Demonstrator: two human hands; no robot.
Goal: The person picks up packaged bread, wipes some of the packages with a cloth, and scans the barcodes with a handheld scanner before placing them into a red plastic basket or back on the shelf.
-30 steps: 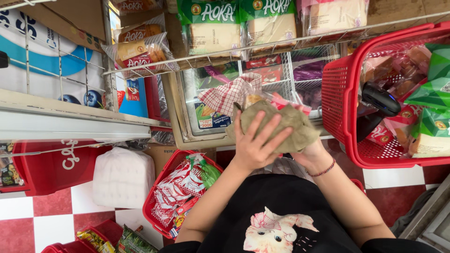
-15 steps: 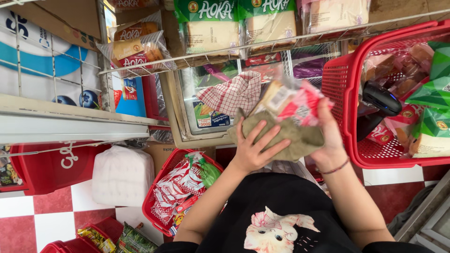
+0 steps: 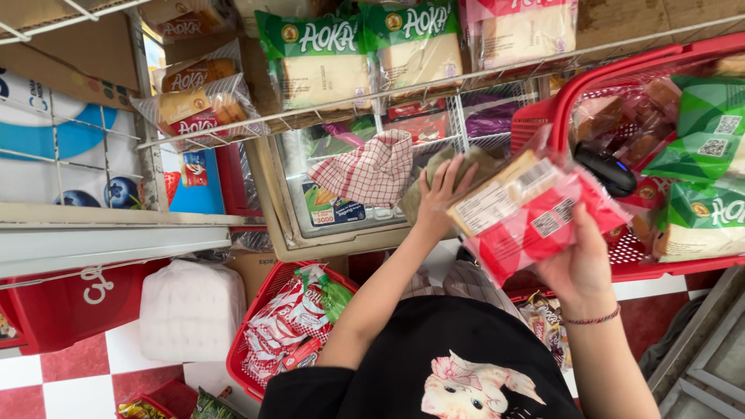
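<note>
Against the back of the scene stands a wire shelf rack (image 3: 497,77), its upper tier loaded with green-topped bags of sliced bread (image 3: 322,58) and, further left, clear packs of buns (image 3: 198,105). Beneath that tier sits a glass-lidded chest freezer (image 3: 341,217), with a red-and-white checked cloth (image 3: 372,171) draped over its lid. At the right, a red plastic basket (image 3: 559,109) hangs at shelf height, filled with wrapped baked goods and green bread bags; a black handheld scanner (image 3: 605,167) lies inside it near the rim. On the red-and-white tiled floor (image 3: 77,380) below, a second red basket (image 3: 256,310) holds red-and-white snack packets, just beside a white plastic sack (image 3: 190,310). The right hand (image 3: 578,268) holds up a clear packet with a red wrapper and white labels (image 3: 528,213) in front of the hanging basket, thumb and fingers clamped around its lower edge. The left hand (image 3: 442,198) rests flat on an olive-brown cloth (image 3: 469,167) lying on the freezer lid just right of the checked cloth, its fingers slightly spread and pressing down.
</note>
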